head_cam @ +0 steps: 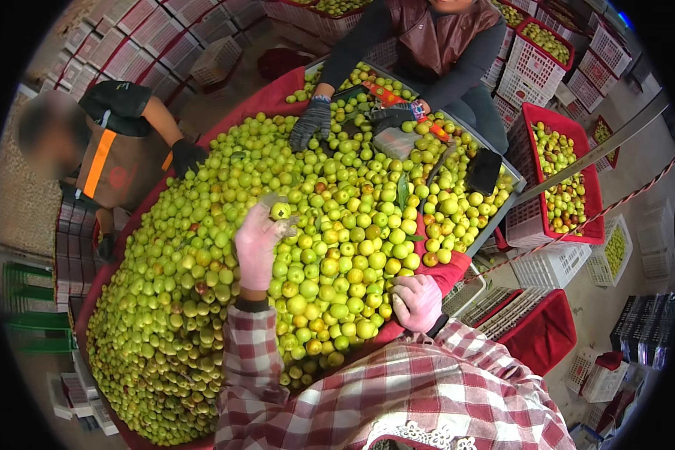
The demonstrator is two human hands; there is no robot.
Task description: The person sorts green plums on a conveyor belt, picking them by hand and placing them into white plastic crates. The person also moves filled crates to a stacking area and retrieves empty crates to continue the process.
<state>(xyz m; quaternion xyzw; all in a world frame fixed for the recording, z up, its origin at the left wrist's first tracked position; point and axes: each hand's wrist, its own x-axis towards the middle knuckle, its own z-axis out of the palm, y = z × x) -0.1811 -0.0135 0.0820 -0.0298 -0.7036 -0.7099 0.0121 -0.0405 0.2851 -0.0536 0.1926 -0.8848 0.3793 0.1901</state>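
A wide heap of green jujubes point(337, 225), some with brown patches, lies before me on red cloth point(455, 273). My left hand point(257, 239), in a pale pink glove with clear fingertips, is raised over the middle of the heap. Between its thumb and fingers sits one green jujube point(280, 211) with a dark blemish facing me. At the near right edge of the heap, my right hand point(418, 302), gloved in the same pink, rests with curled fingers against the fruit and the cloth. Whether anything lies inside that hand is hidden.
Across the heap, a co-worker's grey-gloved hand point(311, 124) touches the fruit; another person's black-gloved hand point(188, 157) reaches in from the left. A black phone point(485, 171) lies on the fruit at the right. Beyond stand a red-lined crate of jujubes point(595, 185) and a slanting metal bar point(590, 154).
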